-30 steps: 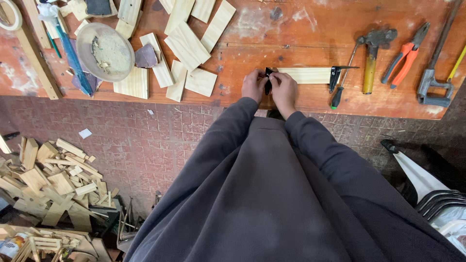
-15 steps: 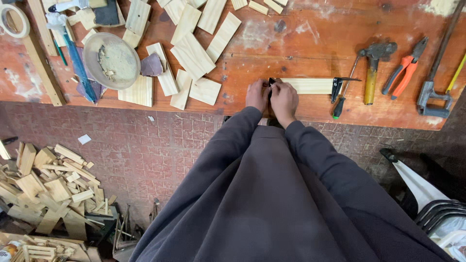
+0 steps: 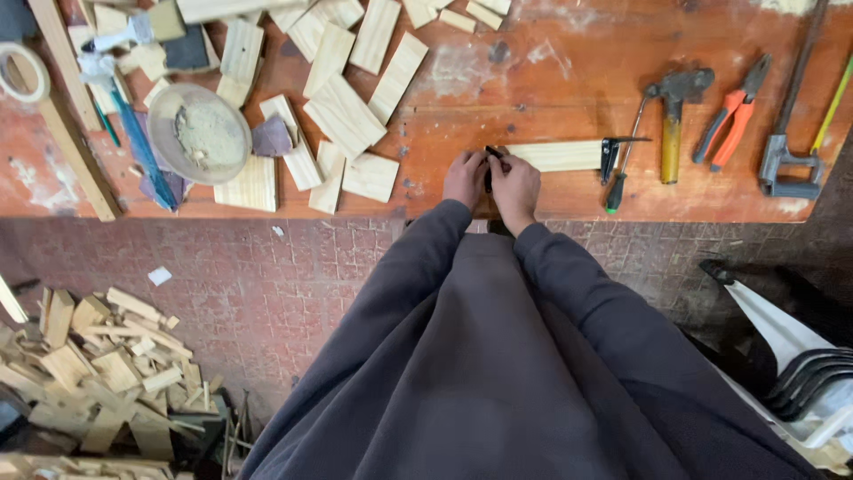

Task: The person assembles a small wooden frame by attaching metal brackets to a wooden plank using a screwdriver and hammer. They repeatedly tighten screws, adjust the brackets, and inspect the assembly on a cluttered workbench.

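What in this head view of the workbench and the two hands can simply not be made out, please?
- Small dark object between the left hand and right hand: too small and covered by fingers to identify.
- Near end of the light wooden strip: hidden by the right hand.
- Bar clamp: its top is cut off by the upper edge.
- Contents of the round bowl: too blurred to identify.

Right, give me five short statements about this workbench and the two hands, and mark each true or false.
1. Both hands, left hand and right hand, meet at the end of a pale wood strip. True.
2. The hammer lies left of the hands. False: right of them.
3. The round dish holds sawdust-like material. True.
4. The pliers have blue handles. False: orange-red.
5. Wood offcuts lie piled on the floor. True.
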